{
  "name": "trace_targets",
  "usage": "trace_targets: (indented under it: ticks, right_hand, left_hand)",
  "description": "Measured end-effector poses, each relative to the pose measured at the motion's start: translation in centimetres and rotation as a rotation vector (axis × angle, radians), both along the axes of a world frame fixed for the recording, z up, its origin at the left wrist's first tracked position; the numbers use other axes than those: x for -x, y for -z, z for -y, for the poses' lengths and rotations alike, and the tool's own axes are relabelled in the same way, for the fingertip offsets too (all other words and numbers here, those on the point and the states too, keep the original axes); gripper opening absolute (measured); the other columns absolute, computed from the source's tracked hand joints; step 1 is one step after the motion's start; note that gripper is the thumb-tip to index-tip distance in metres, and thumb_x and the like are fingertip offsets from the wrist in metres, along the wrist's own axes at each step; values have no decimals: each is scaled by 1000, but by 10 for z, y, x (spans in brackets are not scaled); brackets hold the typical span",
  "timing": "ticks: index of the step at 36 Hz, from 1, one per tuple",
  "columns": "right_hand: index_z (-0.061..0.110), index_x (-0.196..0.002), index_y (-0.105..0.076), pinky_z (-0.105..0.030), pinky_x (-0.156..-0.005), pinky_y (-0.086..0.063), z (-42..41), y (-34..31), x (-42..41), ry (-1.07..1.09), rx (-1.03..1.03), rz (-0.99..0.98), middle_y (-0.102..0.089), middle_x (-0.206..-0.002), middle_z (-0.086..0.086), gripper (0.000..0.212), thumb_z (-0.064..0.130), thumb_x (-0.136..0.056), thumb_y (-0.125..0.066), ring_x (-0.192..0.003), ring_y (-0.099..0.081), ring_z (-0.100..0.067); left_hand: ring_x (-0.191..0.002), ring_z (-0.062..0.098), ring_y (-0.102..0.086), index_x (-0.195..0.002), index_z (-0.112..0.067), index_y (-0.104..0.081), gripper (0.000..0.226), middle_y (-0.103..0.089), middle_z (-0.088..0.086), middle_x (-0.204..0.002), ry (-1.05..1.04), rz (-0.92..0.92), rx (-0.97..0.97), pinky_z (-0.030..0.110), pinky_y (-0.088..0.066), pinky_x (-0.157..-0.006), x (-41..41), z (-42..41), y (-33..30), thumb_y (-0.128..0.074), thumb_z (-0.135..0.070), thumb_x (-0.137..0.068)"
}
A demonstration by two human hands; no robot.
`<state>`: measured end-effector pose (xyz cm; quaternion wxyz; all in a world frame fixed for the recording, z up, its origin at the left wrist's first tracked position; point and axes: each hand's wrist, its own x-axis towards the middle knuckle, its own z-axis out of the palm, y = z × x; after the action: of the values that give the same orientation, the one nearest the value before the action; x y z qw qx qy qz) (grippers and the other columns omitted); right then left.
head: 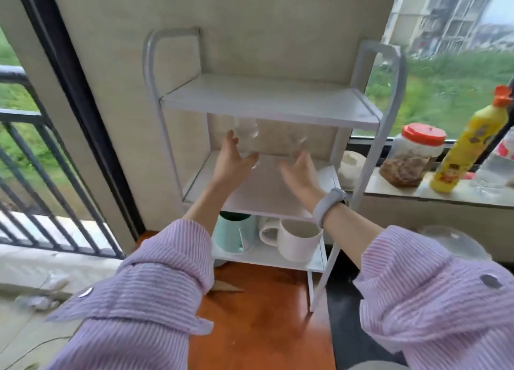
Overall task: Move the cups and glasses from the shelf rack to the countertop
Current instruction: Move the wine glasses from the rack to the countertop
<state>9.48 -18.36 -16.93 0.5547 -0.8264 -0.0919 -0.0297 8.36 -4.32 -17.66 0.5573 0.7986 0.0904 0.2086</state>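
A white metal shelf rack (267,105) stands on an orange-brown countertop (264,314). On its middle shelf two clear glasses stand near the back: one at the left (246,135), one at the right (296,144), both blurred. My left hand (232,162) is spread open around the left glass, fingers close to it. My right hand (301,174) is open just in front of the right glass. On the bottom shelf stand a mint green cup (233,233), a white mug (299,243) and another pale mug (268,230) behind it. The top shelf is bare.
On the window ledge at the right stand a red-lidded plastic jar (411,155), a yellow bottle (470,144) and a clear bottle (498,166). A clear dome lid (450,241) lies below the ledge. A balcony railing (41,174) shows at the left.
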Motion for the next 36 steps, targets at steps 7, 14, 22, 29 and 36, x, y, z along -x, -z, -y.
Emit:
trace_targets:
  ticks: [7, 14, 22, 29, 36]
  right_hand:
    - [14, -131, -37, -29, -76, -43, -7, 8, -12, 17, -84, -19, -62, -113, -3, 55, 15, -78, -52, -95, -59, -20]
    - [12, -105, -44, -33, -76, -54, -11, 9, -16, 89, -151, -20, -62, -91, -5, 31, 18, -77, -55, -84, -63, -24]
    - [13, -102, -52, -27, -62, -49, -3, 0, 11, 31, -241, 110, -62, -85, -2, 23, 14, -80, -58, -73, -61, -19]
    - [16, -93, -56, -18, -54, -46, 26, 3, 61, -66, -287, 118, -57, -70, 4, 17, 14, -79, -66, -56, -53, -4]
    - [11, -104, -52, -8, -59, -47, 74, 14, 114, -125, -339, 136, -59, -77, 8, 31, 11, -78, -70, -62, -60, 7]
  left_hand:
    - [-101, 18, -54, -137, -13, -27, 66, -55, 8, -112, 80, 72, 162, 27, -44, -80, -12, 4, 4, -62, -7, -82]
    - [-80, 19, -55, -127, -11, -39, 48, -53, -4, -79, -18, 97, 139, 33, -47, -77, -10, 11, 2, -61, -14, -84]
    - [-78, 18, -61, -103, -19, -52, 29, -63, -3, -78, 32, 132, 168, 33, -49, -75, 24, 17, -1, -68, -15, -80]
    - [-56, 2, -56, -93, -23, -56, 20, -60, -7, -69, 62, 182, 231, 14, -48, -58, 74, 29, -2, -68, -14, -80]
    - [-56, 1, -57, -94, -20, -60, 20, -62, -7, -69, 109, 180, 263, 14, -47, -57, 123, 67, 2, -70, -13, -79]
